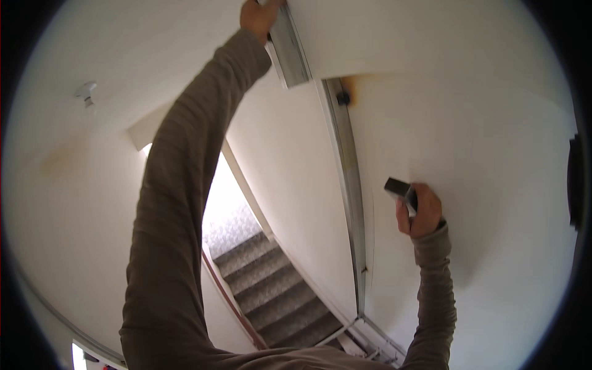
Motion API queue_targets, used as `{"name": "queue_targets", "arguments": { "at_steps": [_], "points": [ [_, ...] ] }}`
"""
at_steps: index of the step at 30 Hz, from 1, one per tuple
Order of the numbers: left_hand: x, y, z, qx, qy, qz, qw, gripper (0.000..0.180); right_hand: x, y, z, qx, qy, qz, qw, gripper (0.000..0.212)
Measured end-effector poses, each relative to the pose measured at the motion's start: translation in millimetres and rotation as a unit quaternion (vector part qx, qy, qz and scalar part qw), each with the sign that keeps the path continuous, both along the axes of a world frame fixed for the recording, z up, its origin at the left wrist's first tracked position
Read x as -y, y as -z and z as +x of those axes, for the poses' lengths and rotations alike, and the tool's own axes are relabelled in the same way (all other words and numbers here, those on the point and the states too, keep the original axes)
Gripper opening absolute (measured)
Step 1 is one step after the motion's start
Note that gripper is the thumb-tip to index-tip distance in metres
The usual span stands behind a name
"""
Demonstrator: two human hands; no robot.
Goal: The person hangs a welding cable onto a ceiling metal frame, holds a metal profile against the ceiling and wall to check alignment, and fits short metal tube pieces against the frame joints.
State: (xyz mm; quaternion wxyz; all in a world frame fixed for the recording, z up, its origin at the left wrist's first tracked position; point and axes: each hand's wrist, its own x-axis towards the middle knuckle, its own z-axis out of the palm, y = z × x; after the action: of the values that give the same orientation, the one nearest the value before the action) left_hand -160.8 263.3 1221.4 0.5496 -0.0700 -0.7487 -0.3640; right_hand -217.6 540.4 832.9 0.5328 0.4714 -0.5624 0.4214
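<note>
High at the top edge, my left hand [258, 20] is closed on a short grey metal channel [291, 52], which hangs down at a slant against the pale wall. The upper end of this piece is out of the picture. My right hand [425, 211], lower on the right, is wrapped round a small dark block-shaped tool [399, 187] with a shiny metallic side; its exact kind is unclear. Between the hands, a long metal track [350, 166] runs down the wall, apart from the right hand. A black knob-like part [343, 98] sits near the track's top.
Below on the left, speckled stone stairs [271, 287] descend beside a reddish-brown handrail [231, 302]. A white lamp holder [88, 92] is fixed at the upper left. White frame bars [376, 339] lie at the bottom, and a dark object [575, 182] stands at the right rim.
</note>
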Motion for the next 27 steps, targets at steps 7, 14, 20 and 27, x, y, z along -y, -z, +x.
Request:
{"name": "queue_targets", "arguments": {
  "at_steps": [7,14,20,27],
  "points": [
    [-3.1,-18.1,-4.1,-0.008,0.022,-0.003,1.000,0.053,-6.3,-3.9,4.0,0.024,-0.003,0.013,1.000,0.026],
    [6.5,-19.6,-14.2,-0.018,0.081,0.008,0.997,0.055,1.0,-5.0,-4.7,0.025,-0.009,0.013,1.000,0.026],
    [7.1,-24.7,-8.8,-0.015,0.034,-0.007,0.999,0.056,0.6,-5.7,-1.2,0.024,-0.015,0.013,1.000,0.026],
    [0.4,-21.7,-2.2,0.005,0.038,-0.029,0.999,0.060,-7.1,-1.2,3.4,0.016,-0.005,0.017,1.000,0.026]
  ]
}}
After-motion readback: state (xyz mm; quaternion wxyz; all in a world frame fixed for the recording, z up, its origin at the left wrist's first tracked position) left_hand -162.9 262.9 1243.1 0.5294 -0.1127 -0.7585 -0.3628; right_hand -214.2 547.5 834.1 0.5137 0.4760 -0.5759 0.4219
